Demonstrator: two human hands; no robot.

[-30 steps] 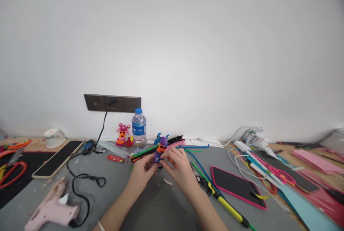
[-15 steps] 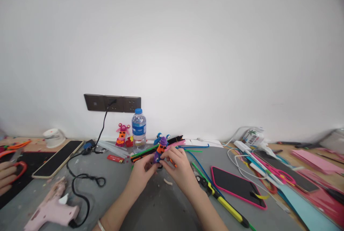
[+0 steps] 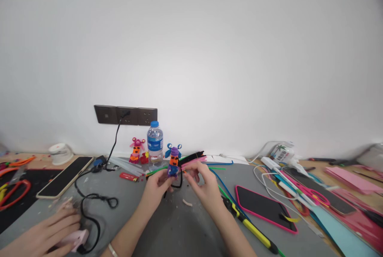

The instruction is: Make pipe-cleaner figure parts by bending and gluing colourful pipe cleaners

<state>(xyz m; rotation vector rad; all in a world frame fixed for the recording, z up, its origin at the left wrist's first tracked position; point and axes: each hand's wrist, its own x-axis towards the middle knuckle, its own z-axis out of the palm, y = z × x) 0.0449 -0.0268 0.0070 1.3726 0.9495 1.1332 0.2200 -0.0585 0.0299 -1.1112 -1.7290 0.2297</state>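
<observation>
A white wall (image 3: pixel 191 57) rises behind a gray work surface (image 3: pixel 176 229), with a dark socket panel (image 3: pixel 106 114) of 3 units mounted on it and a black cord (image 3: pixel 115 139) plugged into the middle unit. Over the surface, the left hand (image 3: pixel 155 187) is closed on the base of a small purple, orange and blue figure (image 3: pixel 174 161), which stands upright in its fingers, just right of the blue-capped bottle (image 3: pixel 154 145). The right hand (image 3: pixel 203 181) is just beside the figure, thumb and forefinger close together; I cannot tell whether they grip anything. At lower left, another person's hand (image 3: pixel 56 229) covers most of a pink glue gun (image 3: pixel 78 239). A yellow-and-black cutter (image 3: pixel 254 231) and a pink-edged phone (image 3: pixel 266 209) lie to the right. Left of the bottle stands a 2nd figure (image 3: pixel 135 154), pink and orange. Smaller are a black strand (image 3: pixel 177 187) curving below the held figure and a pale scrap (image 3: pixel 187 202) lying between the forearms.
</observation>
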